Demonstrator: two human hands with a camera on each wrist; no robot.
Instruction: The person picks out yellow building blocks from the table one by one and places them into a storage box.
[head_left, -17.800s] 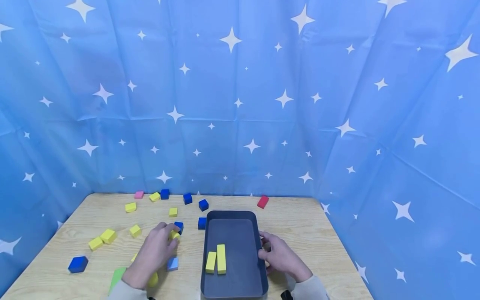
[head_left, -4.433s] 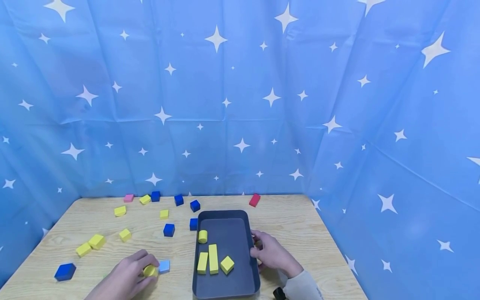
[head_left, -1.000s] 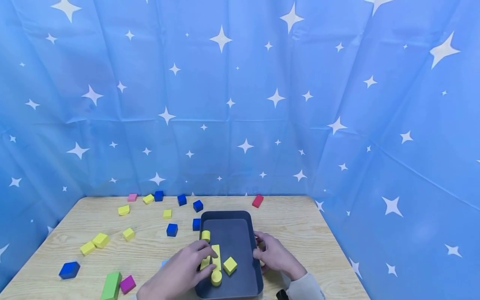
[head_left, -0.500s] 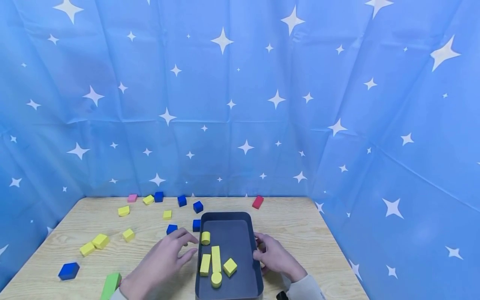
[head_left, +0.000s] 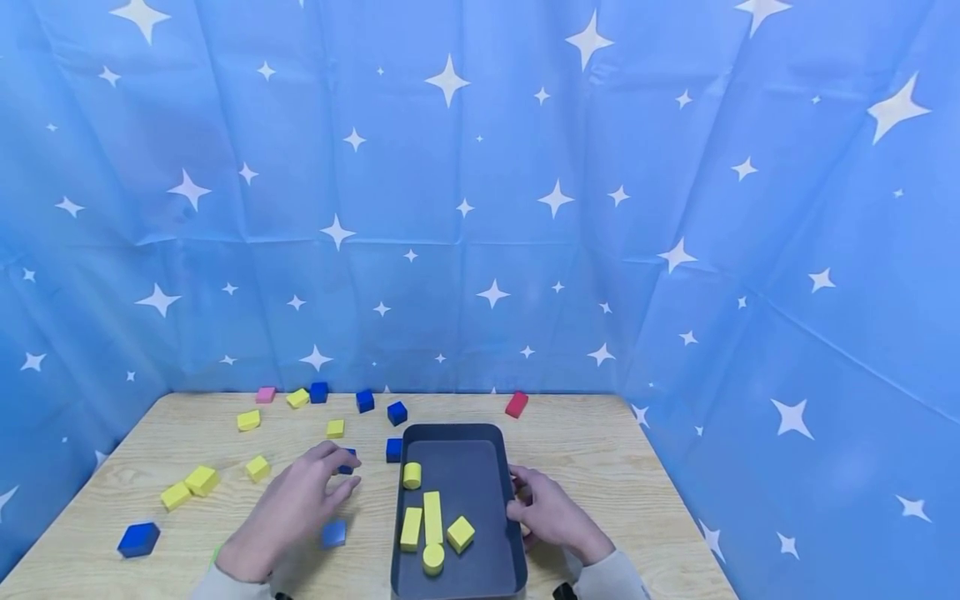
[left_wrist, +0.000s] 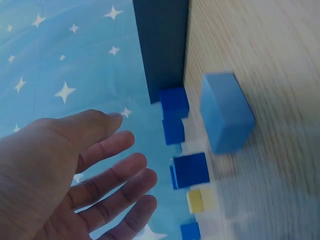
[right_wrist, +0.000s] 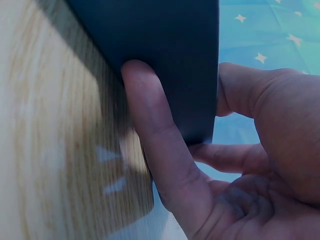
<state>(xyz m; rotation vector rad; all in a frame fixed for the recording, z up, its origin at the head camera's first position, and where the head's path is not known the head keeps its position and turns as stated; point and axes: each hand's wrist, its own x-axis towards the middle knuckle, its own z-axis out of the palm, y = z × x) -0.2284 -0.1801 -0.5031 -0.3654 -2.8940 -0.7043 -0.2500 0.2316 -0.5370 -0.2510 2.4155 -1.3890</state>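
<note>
My left hand (head_left: pixel 296 504) hovers over the table left of the tray, fingers spread and holding nothing. Its fingertips partly cover a dark blue cube (head_left: pixel 347 465), and a light blue block (head_left: pixel 334 533) lies below them. With the thumb over the rim and fingers against the outer wall, my right hand (head_left: pixel 558 517) grips the right side of the dark grey tray (head_left: pixel 472 467). In the tray lie a yellow cylinder (head_left: pixel 412 476), a long yellow block (head_left: pixel 432 517), a shorter one (head_left: pixel 411 530), a tilted yellow cube (head_left: pixel 461 534) and a second cylinder (head_left: pixel 433 559).
Loose yellow blocks (head_left: pixel 202 481) are scattered on the left of the table (head_left: pixel 592 442). Several blue cubes (head_left: pixel 397 413) and a pink block (head_left: pixel 266 395) sit toward the back. A red block (head_left: pixel 517 404) lies behind the tray. A starry blue curtain (head_left: pixel 480 250) encloses the table.
The cylinder my left hand held 4.4 s ago now stands in the tray; the hand has withdrawn left. Both cylinders and the cube joined the tray since 17.8 s ago. My right hand stays put.
</note>
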